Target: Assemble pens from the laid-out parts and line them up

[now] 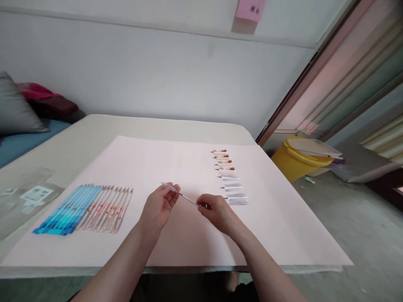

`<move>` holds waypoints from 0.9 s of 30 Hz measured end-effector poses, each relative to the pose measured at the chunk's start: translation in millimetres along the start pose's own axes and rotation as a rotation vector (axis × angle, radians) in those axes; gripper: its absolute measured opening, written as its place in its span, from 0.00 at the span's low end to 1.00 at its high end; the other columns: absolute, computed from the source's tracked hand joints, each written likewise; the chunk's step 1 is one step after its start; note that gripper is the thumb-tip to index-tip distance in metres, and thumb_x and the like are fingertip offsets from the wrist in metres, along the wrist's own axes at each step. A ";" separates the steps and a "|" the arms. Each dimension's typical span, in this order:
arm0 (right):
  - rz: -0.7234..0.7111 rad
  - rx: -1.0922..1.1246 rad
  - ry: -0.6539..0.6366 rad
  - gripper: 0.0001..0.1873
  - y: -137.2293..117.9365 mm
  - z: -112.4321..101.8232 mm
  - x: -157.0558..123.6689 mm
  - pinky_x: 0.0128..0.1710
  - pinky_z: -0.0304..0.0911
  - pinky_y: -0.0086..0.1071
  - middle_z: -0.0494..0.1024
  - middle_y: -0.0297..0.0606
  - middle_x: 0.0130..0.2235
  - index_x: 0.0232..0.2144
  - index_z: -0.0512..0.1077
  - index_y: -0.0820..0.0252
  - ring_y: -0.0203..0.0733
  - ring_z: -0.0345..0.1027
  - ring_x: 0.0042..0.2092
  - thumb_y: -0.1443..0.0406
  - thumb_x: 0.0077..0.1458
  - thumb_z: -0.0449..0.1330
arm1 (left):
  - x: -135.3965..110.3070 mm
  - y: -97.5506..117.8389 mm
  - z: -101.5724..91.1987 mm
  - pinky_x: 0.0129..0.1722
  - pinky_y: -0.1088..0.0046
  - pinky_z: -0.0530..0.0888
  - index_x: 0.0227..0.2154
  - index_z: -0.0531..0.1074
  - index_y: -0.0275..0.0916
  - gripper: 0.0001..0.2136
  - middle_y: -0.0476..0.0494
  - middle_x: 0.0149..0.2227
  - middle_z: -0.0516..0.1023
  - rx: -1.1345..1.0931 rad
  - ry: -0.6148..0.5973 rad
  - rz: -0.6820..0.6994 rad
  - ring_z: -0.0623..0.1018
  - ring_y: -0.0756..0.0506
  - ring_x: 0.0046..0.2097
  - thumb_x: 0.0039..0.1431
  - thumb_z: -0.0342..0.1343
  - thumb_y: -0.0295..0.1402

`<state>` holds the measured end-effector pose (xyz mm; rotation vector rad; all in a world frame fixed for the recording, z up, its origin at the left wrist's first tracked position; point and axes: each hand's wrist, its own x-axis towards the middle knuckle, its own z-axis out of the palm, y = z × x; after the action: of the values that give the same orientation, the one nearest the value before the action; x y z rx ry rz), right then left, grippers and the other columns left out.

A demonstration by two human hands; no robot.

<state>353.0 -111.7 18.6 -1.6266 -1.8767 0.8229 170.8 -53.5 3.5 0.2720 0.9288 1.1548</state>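
My left hand (162, 203) pinches a pale pen barrel (169, 187) between thumb and fingers, its pointed white end to the left. My right hand (215, 211) is closed on the far end of a thin white pen refill (189, 200). The refill's dark end meets the open end of the barrel near my left fingertips; how far it goes in, I cannot tell. To the right of my hands lies a column of refills and short barrel pieces, some with brown-patterned barrels (224, 161), others with pale grey ones (236, 196).
At the left, blue pens (71, 207) lie side by side with pink-and-cream pens (108, 207) on a pale sheet (157, 159) covering the table. A clear plastic bag (19, 205) with a label is further left. A yellow bin (292, 159) stands right of the table.
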 end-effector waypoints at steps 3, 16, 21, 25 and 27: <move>-0.008 -0.008 0.014 0.09 0.5 2.1 0.7 0.26 0.52 0.25 0.71 0.31 0.26 0.28 0.71 0.58 0.33 0.60 0.27 0.70 0.48 0.51 | -2.9 -3.5 2.5 0.35 0.72 0.77 0.32 0.70 0.32 0.03 0.37 0.36 0.75 0.043 -0.031 0.000 0.77 0.46 0.38 0.54 0.54 0.24; -0.036 -0.012 0.041 0.07 2.5 10.9 1.6 0.27 0.53 0.25 0.71 0.31 0.25 0.27 0.70 0.58 0.33 0.61 0.27 0.71 0.49 0.52 | -7.4 -10.5 6.5 0.35 0.72 0.76 0.32 0.69 0.34 0.03 0.37 0.36 0.76 0.118 -0.022 0.039 0.78 0.46 0.38 0.54 0.55 0.25; -0.052 0.007 0.067 0.06 1.1 16.3 2.9 0.26 0.51 0.25 0.69 0.30 0.24 0.25 0.68 0.59 0.33 0.59 0.26 0.70 0.50 0.52 | -19.7 -22.7 12.9 0.38 0.71 0.75 0.32 0.69 0.34 0.02 0.38 0.34 0.76 0.131 -0.062 -0.019 0.78 0.47 0.37 0.54 0.55 0.25; -0.022 0.008 0.080 0.08 1.1 19.4 4.0 0.26 0.52 0.25 0.69 0.31 0.24 0.22 0.65 0.59 0.33 0.60 0.26 0.67 0.52 0.53 | -27.8 -35.7 16.1 0.38 0.70 0.75 0.32 0.68 0.35 0.03 0.38 0.35 0.76 0.148 -0.089 -0.038 0.78 0.47 0.36 0.55 0.55 0.28; 0.013 0.029 0.077 0.07 2.1 19.6 4.5 0.26 0.53 0.25 0.69 0.30 0.24 0.22 0.64 0.59 0.33 0.61 0.26 0.68 0.51 0.55 | -28.9 -38.8 16.7 0.38 0.69 0.75 0.31 0.67 0.36 0.02 0.38 0.34 0.76 0.143 -0.095 -0.045 0.78 0.47 0.35 0.55 0.54 0.28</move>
<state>339.6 -109.2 3.7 -1.6318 -1.7950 0.7779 206.1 -90.5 3.7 0.4160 0.9304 1.0269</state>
